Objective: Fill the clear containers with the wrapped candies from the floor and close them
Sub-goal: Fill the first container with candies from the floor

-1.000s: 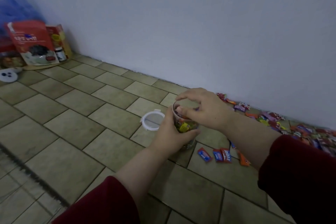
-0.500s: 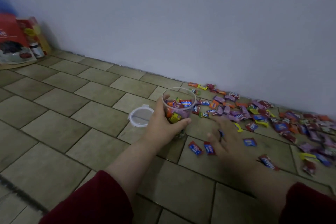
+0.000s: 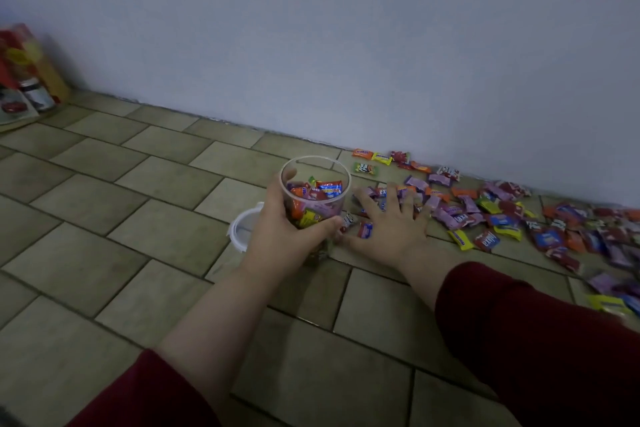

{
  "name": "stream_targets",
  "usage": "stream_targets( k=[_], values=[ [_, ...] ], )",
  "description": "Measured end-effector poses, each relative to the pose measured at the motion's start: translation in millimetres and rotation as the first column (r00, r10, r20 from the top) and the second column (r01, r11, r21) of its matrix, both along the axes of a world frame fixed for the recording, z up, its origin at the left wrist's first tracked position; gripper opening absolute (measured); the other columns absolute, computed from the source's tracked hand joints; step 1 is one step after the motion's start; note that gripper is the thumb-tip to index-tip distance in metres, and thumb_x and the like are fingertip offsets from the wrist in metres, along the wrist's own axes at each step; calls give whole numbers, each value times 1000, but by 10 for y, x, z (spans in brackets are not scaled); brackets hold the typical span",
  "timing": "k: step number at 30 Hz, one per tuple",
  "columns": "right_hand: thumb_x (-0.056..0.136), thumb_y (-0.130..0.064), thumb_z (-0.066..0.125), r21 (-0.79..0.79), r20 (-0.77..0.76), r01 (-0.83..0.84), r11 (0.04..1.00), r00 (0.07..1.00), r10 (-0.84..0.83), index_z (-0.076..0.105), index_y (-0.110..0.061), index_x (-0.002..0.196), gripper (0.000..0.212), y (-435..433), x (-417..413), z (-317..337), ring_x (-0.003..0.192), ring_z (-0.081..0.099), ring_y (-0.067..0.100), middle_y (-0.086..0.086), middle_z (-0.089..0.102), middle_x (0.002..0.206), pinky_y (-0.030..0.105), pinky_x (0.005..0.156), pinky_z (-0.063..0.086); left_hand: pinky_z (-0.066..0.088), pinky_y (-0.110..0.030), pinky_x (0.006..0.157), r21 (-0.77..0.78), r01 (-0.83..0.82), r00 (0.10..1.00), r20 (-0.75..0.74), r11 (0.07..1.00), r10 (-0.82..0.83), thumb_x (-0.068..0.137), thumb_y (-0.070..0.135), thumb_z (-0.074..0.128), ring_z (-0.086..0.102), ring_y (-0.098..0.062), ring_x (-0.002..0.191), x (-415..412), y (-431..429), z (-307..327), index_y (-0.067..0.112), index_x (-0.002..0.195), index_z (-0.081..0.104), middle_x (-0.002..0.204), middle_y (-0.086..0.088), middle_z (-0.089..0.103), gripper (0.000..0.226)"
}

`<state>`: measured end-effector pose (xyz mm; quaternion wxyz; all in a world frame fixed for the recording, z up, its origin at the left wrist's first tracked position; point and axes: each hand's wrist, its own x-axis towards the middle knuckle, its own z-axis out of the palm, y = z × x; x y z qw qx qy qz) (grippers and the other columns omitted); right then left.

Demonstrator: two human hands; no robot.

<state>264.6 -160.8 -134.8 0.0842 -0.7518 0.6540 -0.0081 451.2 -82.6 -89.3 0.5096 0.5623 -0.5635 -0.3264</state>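
On the tiled floor by the wall, holding the clear container upright and part filled, with the left hand curled round its side and the right hand spread flat, fingers straight, on the wrapped candies just beside it. Probably light, stiff yet thin-walled and slick, so best gripped mid-wall; small crinkly sweets, slippery, better raked up by the handful. Cannot read the wrapper print with confidence: too blurred.
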Motion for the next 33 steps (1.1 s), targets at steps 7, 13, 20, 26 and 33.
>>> stream_targets(
  k=[7, 13, 20, 26, 33],
  values=[
    [70, -85, 12, -70, -90, -145, 987, 986, 138, 35, -46, 135, 79, -215, 153, 49, 139, 20, 36, 7, 30, 150, 56, 108, 21, 49, -10, 85, 36, 46, 999, 23, 998, -47, 66, 23, 88, 61, 12, 100, 66, -120, 23, 29, 138, 37, 117, 22, 59, 89],
    [94, -42, 47, -269, 3, -218, 938, 974, 227, 55, -22, 115, 30, -135, 21, 58, 108, 50, 29, 7, 54, 115, 35, 81, 39, 49, -14, 92, 62, 69, 997, 22, 996, -71, 66, 30, 88, 57, 4, 112, -36, -170, -3, 31, 141, 30, 125, 19, 52, 94],
    [92, -16, 55, -250, 420, 10, 968, 902, 99, 56, -12, 89, 5, -31, -423, 218, 86, 56, 32, 11, 57, 87, 31, 63, 33, 45, -29, 104, 24, 74, 997, -5, 997, -74, 60, 39, 89, 47, -7, 126, -241, -98, -60, 38, 145, 21, 139, 8, 38, 108],
    [91, -16, 58, -93, 907, 321, 942, 418, -53, 55, -11, 76, 16, 41, -369, 898, 50, 37, 19, 8, 44, 60, 18, 37, 32, 52, -31, 98, 1, 55, 996, -77, 998, -55, 67, 25, 85, 57, 3, 114, -301, 47, -4, 55, 122, 39, 124, 19, 54, 78],
    [91, -22, 62, -157, 968, 53, 986, 204, 143, 60, -20, 83, 9, 149, 250, 1515, 57, 46, 17, 7, 52, 70, 29, 49, 46, 52, -24, 89, -26, 21, 1000, 6, 999, -21, 74, 21, 82, 51, 2, 113, -247, 125, 82, 58, 113, 39, 124, 15, 52, 68]
  ],
)
